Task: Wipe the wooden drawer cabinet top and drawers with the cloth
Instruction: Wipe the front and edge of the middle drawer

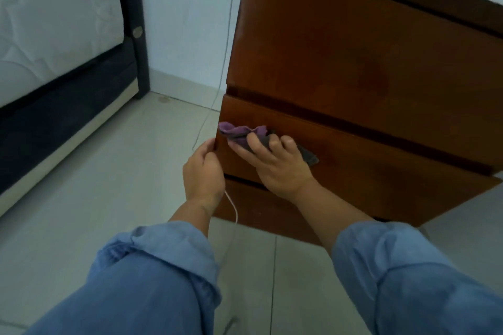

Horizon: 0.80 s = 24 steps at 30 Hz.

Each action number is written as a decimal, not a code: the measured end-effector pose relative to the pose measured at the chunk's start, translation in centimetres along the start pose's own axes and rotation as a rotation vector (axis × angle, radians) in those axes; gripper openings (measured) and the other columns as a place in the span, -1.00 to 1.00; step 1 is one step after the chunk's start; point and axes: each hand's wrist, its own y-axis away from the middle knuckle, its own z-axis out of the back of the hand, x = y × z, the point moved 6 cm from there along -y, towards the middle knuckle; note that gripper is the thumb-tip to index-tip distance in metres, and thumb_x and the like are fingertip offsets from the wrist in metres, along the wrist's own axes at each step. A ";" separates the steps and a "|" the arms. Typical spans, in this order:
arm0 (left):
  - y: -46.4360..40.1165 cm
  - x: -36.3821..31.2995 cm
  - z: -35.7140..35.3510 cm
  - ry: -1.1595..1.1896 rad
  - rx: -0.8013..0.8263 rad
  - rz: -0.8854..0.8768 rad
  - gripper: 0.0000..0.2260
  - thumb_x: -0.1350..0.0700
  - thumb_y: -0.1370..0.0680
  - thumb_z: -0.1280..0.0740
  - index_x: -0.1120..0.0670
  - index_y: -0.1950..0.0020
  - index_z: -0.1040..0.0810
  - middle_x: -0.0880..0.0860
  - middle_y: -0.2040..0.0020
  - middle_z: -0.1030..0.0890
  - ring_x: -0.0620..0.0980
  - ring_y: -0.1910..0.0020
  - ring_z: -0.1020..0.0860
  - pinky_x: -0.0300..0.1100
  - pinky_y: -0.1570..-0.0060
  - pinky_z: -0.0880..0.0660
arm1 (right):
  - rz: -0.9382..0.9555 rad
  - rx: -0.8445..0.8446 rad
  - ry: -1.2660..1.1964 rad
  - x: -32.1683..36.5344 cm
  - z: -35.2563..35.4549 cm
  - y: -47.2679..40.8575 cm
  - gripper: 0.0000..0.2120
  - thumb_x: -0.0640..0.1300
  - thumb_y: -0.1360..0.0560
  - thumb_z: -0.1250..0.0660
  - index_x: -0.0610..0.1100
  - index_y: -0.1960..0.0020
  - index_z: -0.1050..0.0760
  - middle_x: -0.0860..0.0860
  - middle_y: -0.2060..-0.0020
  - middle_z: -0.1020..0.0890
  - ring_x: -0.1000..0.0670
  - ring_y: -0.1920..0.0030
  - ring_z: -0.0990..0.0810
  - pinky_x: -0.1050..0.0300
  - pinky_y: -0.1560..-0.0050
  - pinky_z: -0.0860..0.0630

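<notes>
Blue rolled sleeves sit nearest, both forearms reaching forward over the pale tiled floor. A thin white cord hangs just by the left wrist. The left hand has its fingers curled together around the left edge of the middle drawer. Just beside it, the right hand lies flat with fingers spread, pressing a cloth against that drawer's front near its left end (the cloth is purple on one face, dark grey on the other, and bunches out past the fingertips). Above it is the larger top drawer of the brown wooden cabinet. Farther off to the left stands a dark bed frame with a white mattress, and a grey cable runs down the pale wall beside the cabinet.
</notes>
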 end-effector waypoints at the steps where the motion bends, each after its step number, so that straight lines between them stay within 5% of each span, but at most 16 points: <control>1: -0.1 0.1 0.0 -0.019 -0.014 -0.006 -0.69 0.17 -0.59 -0.10 0.06 -0.19 -0.59 0.00 -0.07 -0.61 -0.04 -0.05 -0.53 -0.30 0.02 -0.42 | 0.045 0.014 -0.010 1.4 -0.9 0.3 -0.43 -0.16 -0.43 -0.10 0.04 -0.44 -0.22 -0.04 -0.21 -0.28 -0.13 -0.03 -0.30 -0.01 -0.02 -0.23; 4: -0.2 -0.1 -0.1 -0.024 -0.017 -0.008 -0.67 0.12 -0.55 -0.11 0.04 -0.18 -0.59 0.02 -0.03 -0.64 -0.01 0.00 -0.57 -0.15 -0.05 -0.48 | 0.114 0.114 -0.055 4.4 -3.2 2.1 -0.36 -0.10 -0.37 -0.18 0.03 -0.43 -0.13 -0.02 -0.23 -0.28 -0.12 -0.07 -0.31 0.00 -0.07 -0.23; 8: -0.1 -0.5 0.1 -0.082 -0.014 -0.012 -0.68 0.14 -0.59 -0.10 0.02 -0.24 -0.56 -0.05 -0.03 -0.59 -0.07 0.04 -0.52 -0.21 -0.02 -0.44 | 0.231 0.204 -0.100 4.9 -3.4 3.5 -0.29 -0.08 -0.29 -0.35 0.02 -0.42 -0.23 -0.04 -0.26 -0.29 -0.15 -0.10 -0.31 -0.02 -0.10 -0.22; 13: -0.6 0.2 0.0 -0.085 0.016 0.018 -0.66 0.06 -0.61 -0.07 -0.01 -0.27 -0.53 0.00 -0.17 -0.60 0.01 -0.13 -0.53 -0.05 -0.18 -0.47 | 0.114 0.145 -0.034 0.3 -0.4 1.7 -0.35 -0.17 -0.38 -0.14 0.04 -0.47 -0.17 -0.06 -0.23 -0.28 -0.15 -0.05 -0.29 -0.01 -0.03 -0.23; 18: -1.8 1.2 0.1 -0.116 -0.014 0.019 -0.67 0.04 -0.65 -0.03 -0.09 -0.21 -0.57 -0.14 -0.01 -0.56 -0.17 0.03 -0.47 -0.41 0.21 -0.30 | -0.033 0.052 0.002 -0.1 0.2 -0.9 -0.45 -0.18 -0.47 -0.12 0.05 -0.45 -0.23 -0.05 -0.23 -0.29 -0.14 -0.04 -0.30 -0.01 -0.02 -0.25; 24: -1.6 2.1 0.2 -0.327 -0.081 -0.005 -0.70 0.07 -0.65 -0.04 0.01 -0.16 -0.55 0.00 -0.02 -0.59 0.00 0.07 -0.47 -0.23 0.11 -0.29 | 0.061 0.079 -0.061 4.6 -2.4 -0.8 -0.48 -0.15 -0.43 -0.18 0.01 -0.37 -0.22 -0.02 -0.22 -0.28 -0.10 -0.06 -0.30 0.02 -0.01 -0.24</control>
